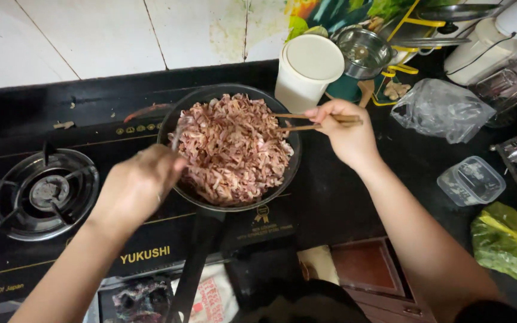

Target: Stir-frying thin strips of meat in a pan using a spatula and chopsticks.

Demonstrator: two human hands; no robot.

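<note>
- My right hand (345, 134) is closed around a pair of wooden chopsticks (306, 121), their tips reaching in at the three o'clock rim of the black frying pan (282, 173).
- The pan sits dead centre on the black gas stove (19, 263), heaped with pinkish-brown shredded meat (231, 146) that fills nearly the whole bowl of it.
- My left hand (139, 182) is curled in at the pan's eight o'clock edge, fingers bent narrow; there's a thin metal piece by the fingers, but I can't tell exactly what I'm gripping.
- The pan's long dark handle (195, 263) runs straight down toward six o'clock, towards my body.
- At nine o'clock from the pan, the left burner (43, 192) stands bare, its metal ring and prongs showing.
- Up at one o'clock, just beside the pan rim, a cream-coloured lidded container (307, 69) stands upright on the desk (426, 161).
- Behind that, further toward one o'clock, a small steel pot (363, 51) rests by a yellow wire rack (405, 63).
- Out at three o'clock, well apart from the pan: a crumpled clear plastic bag (441, 110), and below it a clear plastic box (471, 179).
- Down at four o'clock, a green plastic bag (510, 242) lies near the desk's edge.
- White tiled wall (91, 36) runs across twelve o'clock.
</note>
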